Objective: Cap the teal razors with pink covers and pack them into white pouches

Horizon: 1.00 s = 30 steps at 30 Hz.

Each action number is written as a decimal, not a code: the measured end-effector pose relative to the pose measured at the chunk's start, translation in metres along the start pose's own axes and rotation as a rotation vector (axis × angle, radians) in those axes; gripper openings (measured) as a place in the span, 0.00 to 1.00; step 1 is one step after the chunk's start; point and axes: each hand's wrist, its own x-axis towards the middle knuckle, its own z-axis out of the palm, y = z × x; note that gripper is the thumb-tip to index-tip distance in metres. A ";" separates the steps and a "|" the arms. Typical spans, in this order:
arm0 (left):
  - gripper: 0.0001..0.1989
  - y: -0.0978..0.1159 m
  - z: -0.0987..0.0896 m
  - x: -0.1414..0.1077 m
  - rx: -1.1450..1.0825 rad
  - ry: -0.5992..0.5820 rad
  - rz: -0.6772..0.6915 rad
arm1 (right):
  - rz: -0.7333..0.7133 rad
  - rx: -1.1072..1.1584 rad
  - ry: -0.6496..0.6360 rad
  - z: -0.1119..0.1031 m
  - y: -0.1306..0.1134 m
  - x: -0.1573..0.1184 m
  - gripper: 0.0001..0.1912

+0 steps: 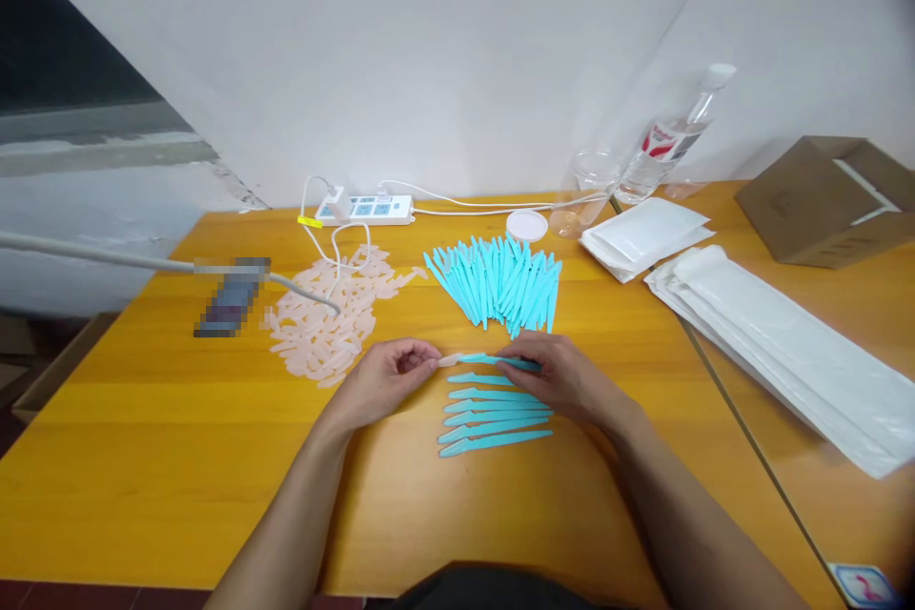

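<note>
Front edge: our dark clothing [493, 591] meets it at the middle; between it and the row of turquoise handles [493, 406] we have bare wood, flanked by our forearms
Left edge: a wide strip of wood follows it to the front left corner; a pixelated dark object [233, 300] lies nearer the back left corner
Right edge: a seam [743, 434] parts our worktop [178, 457] from a second table [850, 505]; long white bags [779, 343] and a folded white packet [647, 233] lie across it
Back edge: a power strip [368, 210], a round lid [527, 226] and a clear jar [582, 195] line it, with a labelled bottle [661, 148] near the back right corner
Left hand: our left hand [390, 376] pinches a pale pink cap [449, 360]
Right hand: our right hand [554, 376] grasps a turquoise handle [477, 358], its tip meeting the cap, just behind the row; we cannot tell how far the cap is on
Heaps: turquoise handles [497, 281] toward the back edge, pink caps [325, 343] toward the back left corner
Surface: glossy orange-yellow wood
Room: a white wall [443, 48] behind the back edge, a cardboard box [829, 200] on the second table, red floor tiles [57, 595] below the front edge
</note>
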 end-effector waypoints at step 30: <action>0.11 -0.005 0.016 0.005 0.339 0.068 0.319 | 0.024 -0.162 0.047 0.003 0.004 0.001 0.11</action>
